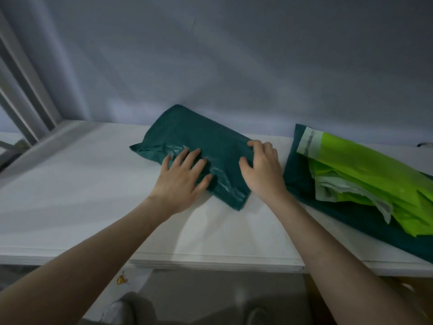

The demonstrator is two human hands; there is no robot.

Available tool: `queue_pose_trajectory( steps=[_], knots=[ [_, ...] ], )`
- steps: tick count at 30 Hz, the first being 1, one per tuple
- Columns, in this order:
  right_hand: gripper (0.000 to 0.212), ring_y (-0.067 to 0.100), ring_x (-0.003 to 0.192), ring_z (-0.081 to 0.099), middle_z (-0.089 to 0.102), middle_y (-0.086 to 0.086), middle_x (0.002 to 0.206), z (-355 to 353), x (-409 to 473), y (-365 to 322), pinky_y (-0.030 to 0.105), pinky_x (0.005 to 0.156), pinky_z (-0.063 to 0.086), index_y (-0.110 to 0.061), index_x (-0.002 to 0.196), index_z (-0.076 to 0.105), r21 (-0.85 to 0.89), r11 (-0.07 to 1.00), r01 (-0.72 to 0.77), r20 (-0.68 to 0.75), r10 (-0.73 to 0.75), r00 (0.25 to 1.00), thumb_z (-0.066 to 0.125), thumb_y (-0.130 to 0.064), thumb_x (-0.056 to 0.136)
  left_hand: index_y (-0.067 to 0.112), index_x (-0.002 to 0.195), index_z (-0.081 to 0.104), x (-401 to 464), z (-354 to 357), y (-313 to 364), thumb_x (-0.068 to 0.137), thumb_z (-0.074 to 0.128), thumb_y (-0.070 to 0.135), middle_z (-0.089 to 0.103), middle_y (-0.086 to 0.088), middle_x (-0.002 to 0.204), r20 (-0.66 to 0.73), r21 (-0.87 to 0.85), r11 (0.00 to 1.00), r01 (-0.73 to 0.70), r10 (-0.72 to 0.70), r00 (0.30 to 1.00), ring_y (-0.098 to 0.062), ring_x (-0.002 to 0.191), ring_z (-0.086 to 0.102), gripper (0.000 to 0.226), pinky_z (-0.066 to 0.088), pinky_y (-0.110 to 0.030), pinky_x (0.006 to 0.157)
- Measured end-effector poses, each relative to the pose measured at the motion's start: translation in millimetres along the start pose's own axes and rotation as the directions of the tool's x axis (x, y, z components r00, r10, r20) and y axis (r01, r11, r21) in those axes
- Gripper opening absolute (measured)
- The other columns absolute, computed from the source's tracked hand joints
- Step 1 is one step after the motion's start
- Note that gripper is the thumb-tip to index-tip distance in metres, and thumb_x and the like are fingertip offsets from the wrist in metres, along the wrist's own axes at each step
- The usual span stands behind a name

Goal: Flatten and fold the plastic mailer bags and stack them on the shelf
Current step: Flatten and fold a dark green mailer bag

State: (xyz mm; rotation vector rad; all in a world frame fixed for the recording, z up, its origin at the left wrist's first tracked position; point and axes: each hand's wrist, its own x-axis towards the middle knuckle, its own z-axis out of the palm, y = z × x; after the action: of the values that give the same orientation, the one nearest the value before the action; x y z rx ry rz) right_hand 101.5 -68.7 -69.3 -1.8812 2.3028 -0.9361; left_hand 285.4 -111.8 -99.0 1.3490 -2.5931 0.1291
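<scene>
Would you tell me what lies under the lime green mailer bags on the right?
A dark green bag lies under the lime green mailer bags, on the white shelf. The pile covers most of it.

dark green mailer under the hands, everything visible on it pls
The green mailer is dark teal, thin glossy plastic, wrinkled, with glare near the fingers. It looks folded into a thick oblong and lies diagonally on the white shelf, far end toward the wall. The left hand presses flat on its near-left part, fingers spread. The right hand curls its fingers over the right edge in a grip. It sits apart from the pile of lime and teal bags to the right.
</scene>
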Motion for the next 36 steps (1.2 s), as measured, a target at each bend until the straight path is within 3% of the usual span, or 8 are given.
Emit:
queue_pose_trajectory(
  steps=[8,12,16,20,23,28,32,36],
  knots=[
    [0.05,0.03,0.118,0.044,0.043,0.011,0.131,3,25,1,0.046,0.103,0.036,-0.017,0.136,0.036,0.059,0.984,-0.169,0.111,0.162,0.98,0.045,-0.04,0.092,0.018,0.13,0.043,2,1,-21,0.087,0.011,0.058,0.041,-0.003,0.124,-0.097,-0.173,0.983,0.055,-0.073,0.993,-0.023,0.11,0.049,0.066,0.029,-0.043,0.107],
    [0.07,0.032,0.123,0.045,0.037,0.009,0.141,10,30,11,0.049,0.103,0.038,-0.024,0.144,0.021,0.18,0.915,-0.36,0.26,0.309,0.915,0.045,-0.056,0.087,0.014,0.12,0.044,11,9,-32,0.087,0.02,0.057,0.039,-0.011,0.127,-0.103,-0.393,0.894,0.216,-0.276,0.956,-0.033,0.107,0.05,0.06,0.039,-0.043,0.096],
    [0.079,0.027,0.128,0.044,0.036,0.003,0.147,10,30,13,0.04,0.104,0.038,-0.029,0.148,0.012,0.3,0.802,-0.516,0.435,0.366,0.823,0.052,-0.054,0.085,0.009,0.142,0.022,19,8,-41,0.093,0.039,0.049,0.036,-0.018,0.141,0.229,-0.728,0.44,0.525,-0.566,0.792,-0.035,0.124,0.041,0.066,0.036,-0.038,0.098],
    [0.051,0.026,0.107,0.058,0.058,0.001,0.123,2,32,11,0.044,0.1,0.044,-0.03,0.125,0.047,0.213,0.783,-0.585,0.682,0.309,0.663,0.062,-0.047,0.08,0.016,0.147,0.009,23,2,-40,0.092,0.043,0.05,0.048,-0.012,0.134,0.478,-0.814,0.056,0.578,-0.5,0.722,-0.03,0.117,0.05,0.073,0.04,-0.035,0.097],
    [0.049,0.022,0.1,0.061,0.063,-0.002,0.11,-1,27,11,0.037,0.088,0.05,-0.028,0.116,0.051,0.254,0.746,-0.615,0.727,0.273,0.631,0.061,-0.058,0.079,0.014,0.145,0.015,23,-2,-39,0.088,0.055,0.047,0.052,-0.009,0.128,0.465,-0.83,0.031,0.557,-0.514,0.721,-0.025,0.104,0.057,0.077,0.045,-0.034,0.087],
    [0.112,0.018,0.105,0.062,0.063,-0.003,0.119,11,26,3,0.034,0.093,0.048,-0.02,0.132,0.048,0.412,0.639,-0.649,0.656,0.285,0.698,0.058,-0.089,0.044,0.018,0.137,0.028,13,-8,-42,0.086,0.065,0.021,0.06,-0.008,0.111,0.416,-0.873,0.011,0.487,-0.505,0.757,-0.016,0.083,0.06,0.063,0.048,-0.027,0.072],
    [0.076,0.02,0.103,0.057,0.051,0.003,0.13,22,12,-12,0.03,0.081,0.046,-0.026,0.143,0.024,0.519,0.578,-0.63,0.569,0.316,0.759,0.063,-0.051,0.082,0.029,0.135,0.027,3,-14,-51,0.086,0.061,0.007,0.066,-0.011,0.107,0.354,-0.89,0.074,0.45,-0.512,0.783,-0.025,0.092,0.065,0.063,0.052,-0.042,0.089],
    [0.075,0.009,0.09,0.059,0.051,-0.011,0.106,36,3,-39,0.026,0.071,0.05,-0.033,0.142,0.02,0.653,0.557,-0.513,0.462,0.244,0.853,0.068,-0.029,0.084,0.045,0.131,0.024,-9,-22,-77,0.084,0.044,-0.004,0.066,-0.012,0.099,0.311,-0.878,0.157,0.453,-0.532,0.788,-0.032,0.091,0.064,0.072,0.054,-0.05,0.084]
  ],
)
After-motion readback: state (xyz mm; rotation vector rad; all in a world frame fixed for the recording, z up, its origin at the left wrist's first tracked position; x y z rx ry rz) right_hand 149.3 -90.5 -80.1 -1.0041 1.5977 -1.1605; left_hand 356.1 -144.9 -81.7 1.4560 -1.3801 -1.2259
